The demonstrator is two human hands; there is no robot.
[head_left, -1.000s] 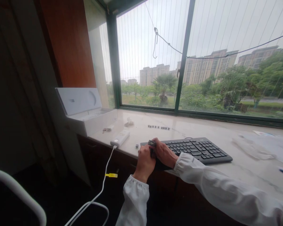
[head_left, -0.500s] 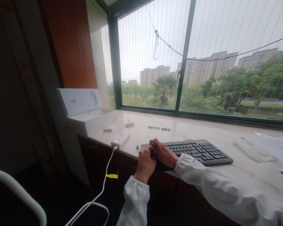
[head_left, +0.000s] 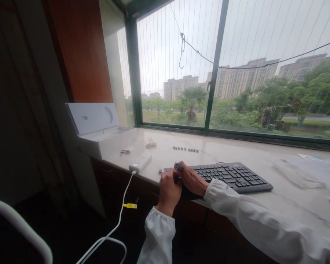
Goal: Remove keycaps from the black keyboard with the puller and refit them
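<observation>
White open box (head_left: 107,147) at far left of the counter; white power bank (head_left: 143,160) just right and nearer, white cable (head_left: 124,196) plugged into its near end; a small dark piece (head_left: 160,171) lies alone, just left of the hands; left hand (head_left: 169,187) comes next, fingers curled in and closed on the small dark object (head_left: 177,166); the object sits at the top of the joined hands, between their fingertips, beyond the left wrist and to the left of the right wrist; its long axis looks roughly upright, but the lower part is mostly covered, so this is a judgement; row of small parts (head_left: 182,148) lies beyond, toward the window; right hand (head_left: 193,180) reaches in from the right, fingers bent and clamped on the same object; both hands about equally near; exact finger contacts hidden; black keyboard (head_left: 231,175) extends rightward from behind the hands, its left end partly covered; crumpled clear plastic (head_left: 301,175) well apart at right.
</observation>
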